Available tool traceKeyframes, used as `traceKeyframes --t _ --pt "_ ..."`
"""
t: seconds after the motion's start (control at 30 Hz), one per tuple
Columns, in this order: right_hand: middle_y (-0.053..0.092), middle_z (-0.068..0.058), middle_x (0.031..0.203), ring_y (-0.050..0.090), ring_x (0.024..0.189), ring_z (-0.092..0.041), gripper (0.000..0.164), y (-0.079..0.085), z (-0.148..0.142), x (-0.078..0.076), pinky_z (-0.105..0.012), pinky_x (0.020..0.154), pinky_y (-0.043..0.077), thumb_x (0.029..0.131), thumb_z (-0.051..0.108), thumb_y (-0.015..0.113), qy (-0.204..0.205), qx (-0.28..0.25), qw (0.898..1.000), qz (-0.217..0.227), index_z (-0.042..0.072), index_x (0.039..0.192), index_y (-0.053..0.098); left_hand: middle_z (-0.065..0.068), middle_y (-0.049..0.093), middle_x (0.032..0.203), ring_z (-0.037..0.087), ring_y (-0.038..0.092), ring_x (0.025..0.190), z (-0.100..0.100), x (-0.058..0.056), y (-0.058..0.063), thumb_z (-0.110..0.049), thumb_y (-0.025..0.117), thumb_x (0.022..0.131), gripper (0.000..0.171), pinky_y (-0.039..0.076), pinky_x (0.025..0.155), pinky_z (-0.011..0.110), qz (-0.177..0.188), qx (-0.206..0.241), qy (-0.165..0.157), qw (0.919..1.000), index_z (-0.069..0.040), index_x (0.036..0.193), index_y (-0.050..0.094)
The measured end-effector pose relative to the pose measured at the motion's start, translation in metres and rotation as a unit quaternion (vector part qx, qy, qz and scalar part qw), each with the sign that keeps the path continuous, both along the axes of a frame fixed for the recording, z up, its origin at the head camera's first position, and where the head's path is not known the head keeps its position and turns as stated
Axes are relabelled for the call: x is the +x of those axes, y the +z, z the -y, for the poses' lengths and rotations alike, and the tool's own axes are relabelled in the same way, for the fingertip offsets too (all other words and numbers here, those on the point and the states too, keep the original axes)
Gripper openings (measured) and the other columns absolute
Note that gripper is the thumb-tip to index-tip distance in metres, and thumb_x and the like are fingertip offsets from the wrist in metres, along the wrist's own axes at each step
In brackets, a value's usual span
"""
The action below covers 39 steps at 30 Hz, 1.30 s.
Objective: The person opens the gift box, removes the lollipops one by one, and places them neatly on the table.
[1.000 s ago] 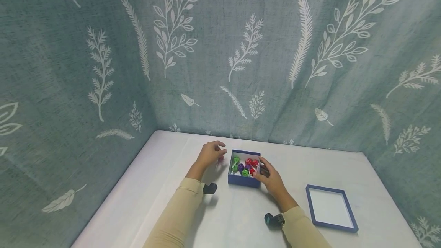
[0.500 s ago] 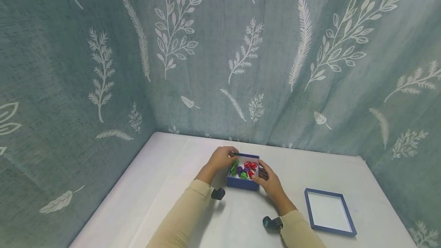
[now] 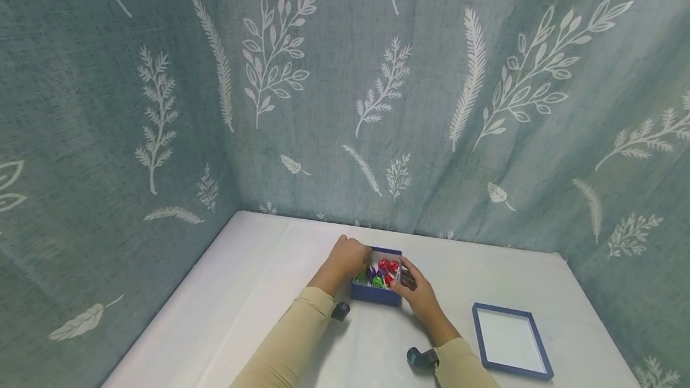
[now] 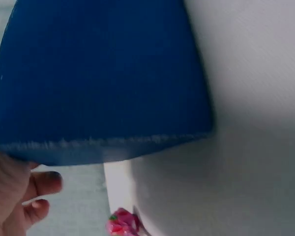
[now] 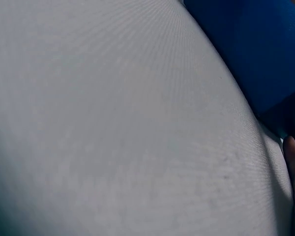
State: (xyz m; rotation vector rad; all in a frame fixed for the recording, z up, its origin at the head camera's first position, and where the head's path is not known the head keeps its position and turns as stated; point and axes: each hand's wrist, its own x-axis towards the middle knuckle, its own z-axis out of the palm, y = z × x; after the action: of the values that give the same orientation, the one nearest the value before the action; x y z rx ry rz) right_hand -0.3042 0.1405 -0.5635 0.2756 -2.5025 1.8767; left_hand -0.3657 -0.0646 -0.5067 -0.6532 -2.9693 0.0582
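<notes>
A blue box (image 3: pixel 375 296) with a white inside stands on the table, holding red lollipops (image 3: pixel 384 264), a green lollipop (image 3: pixel 377 282) and purple ones. My left hand (image 3: pixel 347 256) is at its left wall, its thumb side reaching over the rim; I cannot tell whether those hidden fingertips pinch anything. In the left wrist view, the box's wall fills the top and two bent fingers (image 4: pixel 44 184) show outside it. A pink-red lollipop (image 4: pixel 123 222) lies on the table beyond that wall. My right hand (image 3: pixel 423 298) grips the box's right wall, thumb toward the front.
To the right on the white table (image 3: pixel 259 256) lies the box's lid (image 3: pixel 516 370), blue-rimmed with its white inside up. A patterned blue-green curtain (image 3: pixel 323 106) hangs behind the table and along its left side.
My left hand has moved right, from beside a red lollipop on the table to over the box's left rim. The right hand stays on the box. The whole view has shifted slightly.
</notes>
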Motion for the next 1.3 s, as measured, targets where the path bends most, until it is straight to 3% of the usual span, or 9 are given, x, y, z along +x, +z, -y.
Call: traceKeyframes --t 0.27,0.47,0.6,0.8,1.03,1.3 --pt "0.046 -0.021 0.143 0.049 0.126 -0.040 0.071 -0.004 -0.001 -0.001 -0.050 0.100 0.041 0.087 0.024 0.073 0.004 -0.001 1.000 -0.019 0.014 0.149 0.040 -0.010 0.071 0.096 0.015 0.065 0.090 -0.006 -0.001 0.002 -0.023 0.067 0.090 0.024 0.041 0.088 0.041 0.068 0.006 0.007 0.9977 -0.027 0.113 0.073" --pt "0.044 -0.021 0.144 0.048 0.127 -0.040 0.071 -0.005 -0.002 -0.001 -0.050 0.100 0.041 0.088 0.025 0.073 0.005 0.001 1.000 -0.018 0.014 0.149 0.039 -0.008 0.070 0.111 0.019 0.062 0.108 -0.009 -0.003 0.001 -0.046 0.046 0.101 0.036 0.037 0.100 0.049 0.098 0.031 0.004 0.9947 -0.028 0.124 0.068" --pt "0.045 -0.019 0.145 0.049 0.126 -0.039 0.072 -0.006 -0.002 -0.002 -0.048 0.098 0.042 0.087 0.028 0.073 0.001 0.010 1.000 -0.020 0.017 0.150 0.039 -0.008 0.071 0.106 0.019 0.064 0.102 -0.011 -0.004 -0.004 -0.052 0.044 0.099 0.041 0.041 0.093 0.046 0.081 0.046 0.009 0.9956 -0.027 0.119 0.070" --pt "0.046 -0.018 0.143 0.049 0.126 -0.038 0.073 -0.006 -0.002 -0.002 -0.048 0.099 0.042 0.086 0.028 0.073 -0.005 0.014 0.999 -0.029 0.017 0.149 0.040 -0.011 0.072 0.096 0.018 0.065 0.089 -0.014 -0.003 -0.009 -0.043 0.055 0.096 0.029 0.038 0.077 0.040 0.035 0.068 0.018 0.9969 -0.027 0.110 0.074" --pt "0.045 -0.018 0.144 0.048 0.127 -0.038 0.072 -0.006 -0.002 -0.002 -0.048 0.100 0.041 0.087 0.029 0.073 -0.006 0.014 1.000 -0.024 0.016 0.149 0.040 -0.012 0.071 0.094 0.017 0.054 0.081 -0.011 0.003 -0.008 -0.041 0.060 0.092 0.025 0.031 0.082 0.043 0.004 0.082 0.015 0.9965 -0.029 0.106 0.075" --pt "0.045 -0.019 0.144 0.049 0.126 -0.039 0.073 -0.008 -0.002 -0.004 -0.049 0.098 0.042 0.087 0.032 0.073 -0.011 0.022 1.000 -0.019 0.017 0.150 0.039 -0.009 0.069 0.087 0.017 0.046 0.084 -0.008 0.005 -0.009 -0.042 0.062 0.088 0.028 0.028 0.092 0.048 0.006 0.097 0.013 0.9952 -0.026 0.107 0.076"
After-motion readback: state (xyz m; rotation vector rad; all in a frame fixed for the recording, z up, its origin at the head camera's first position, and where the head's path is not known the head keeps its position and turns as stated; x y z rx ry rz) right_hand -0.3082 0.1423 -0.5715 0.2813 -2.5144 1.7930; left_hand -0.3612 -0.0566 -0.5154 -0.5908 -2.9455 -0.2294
